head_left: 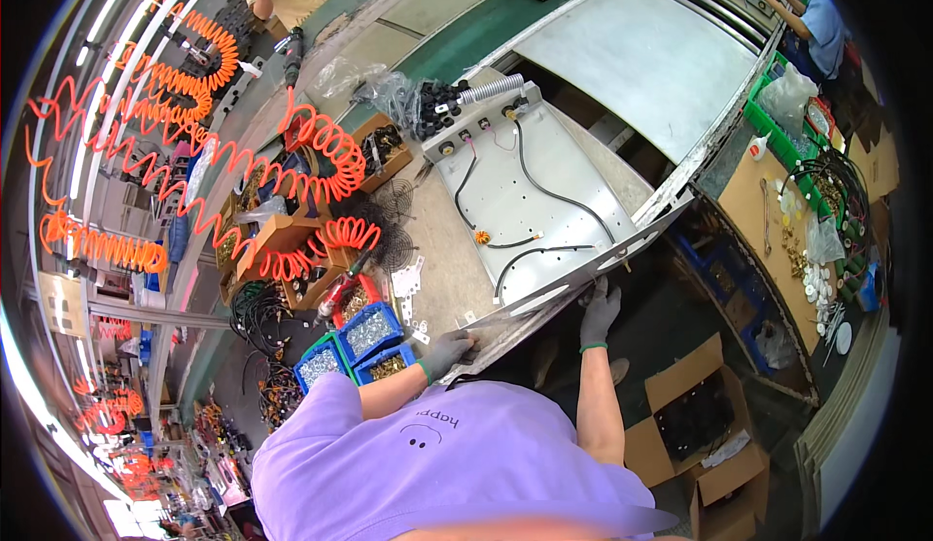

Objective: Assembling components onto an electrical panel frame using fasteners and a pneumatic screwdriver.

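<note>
A bent sheet-metal panel (573, 201) lies on the worktable, with several black cables (544, 181) and an orange-tipped fitting (482, 237) on it. Several connectors (465, 137) sit along its raised far-left flange. My left hand (450, 354), in a grey glove, lies at the table's near edge beside blue bins, its fingers stretched out and holding nothing that I can see. My right hand (600, 315), also gloved, reaches up to the panel's near flange (583, 279). Its fingertips are partly hidden there, so their grip does not show.
Blue bins of small metal parts (369, 332) stand at the left. Orange coiled hoses (330, 157) hang with power drivers above the table. An open cardboard box (695, 415) is on the floor at right. A side table (758, 201) carries loose hardware. Other people work farther off.
</note>
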The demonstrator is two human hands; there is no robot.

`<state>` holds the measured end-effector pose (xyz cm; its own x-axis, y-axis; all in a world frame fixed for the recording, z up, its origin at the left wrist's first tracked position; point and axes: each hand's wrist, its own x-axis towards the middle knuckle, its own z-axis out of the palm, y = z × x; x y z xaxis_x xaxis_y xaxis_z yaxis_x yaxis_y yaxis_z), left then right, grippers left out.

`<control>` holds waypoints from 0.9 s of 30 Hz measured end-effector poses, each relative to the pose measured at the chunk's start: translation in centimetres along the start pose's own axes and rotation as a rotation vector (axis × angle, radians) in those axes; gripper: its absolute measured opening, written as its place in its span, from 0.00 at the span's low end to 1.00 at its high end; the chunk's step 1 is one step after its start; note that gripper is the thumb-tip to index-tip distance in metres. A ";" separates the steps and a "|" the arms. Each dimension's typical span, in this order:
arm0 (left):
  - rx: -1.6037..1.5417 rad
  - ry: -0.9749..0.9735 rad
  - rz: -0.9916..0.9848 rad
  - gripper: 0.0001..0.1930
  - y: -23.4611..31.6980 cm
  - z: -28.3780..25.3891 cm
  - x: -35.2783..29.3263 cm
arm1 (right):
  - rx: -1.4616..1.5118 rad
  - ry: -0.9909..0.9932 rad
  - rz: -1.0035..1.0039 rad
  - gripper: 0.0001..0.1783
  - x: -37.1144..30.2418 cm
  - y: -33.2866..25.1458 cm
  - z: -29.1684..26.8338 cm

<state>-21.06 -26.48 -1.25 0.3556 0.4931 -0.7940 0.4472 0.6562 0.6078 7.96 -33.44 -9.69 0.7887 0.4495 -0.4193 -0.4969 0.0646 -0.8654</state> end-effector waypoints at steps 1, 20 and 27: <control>0.001 0.003 0.003 0.08 0.1 0.0 -0.1 | 0.001 0.002 -0.002 0.16 -0.1 0.5 -0.1; 0.069 -0.096 0.013 0.12 0.1 0.3 1.3 | 0.319 -0.062 0.326 0.08 0.5 -0.8 -0.4; 0.053 -0.042 -0.001 0.08 0.0 0.5 0.7 | 0.234 0.010 0.193 0.13 -0.7 -1.2 -0.1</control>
<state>-20.37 -26.41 -1.83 0.3889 0.4677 -0.7938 0.4896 0.6250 0.6081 7.99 -33.88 -8.39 0.6744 0.4650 -0.5735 -0.7071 0.1831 -0.6830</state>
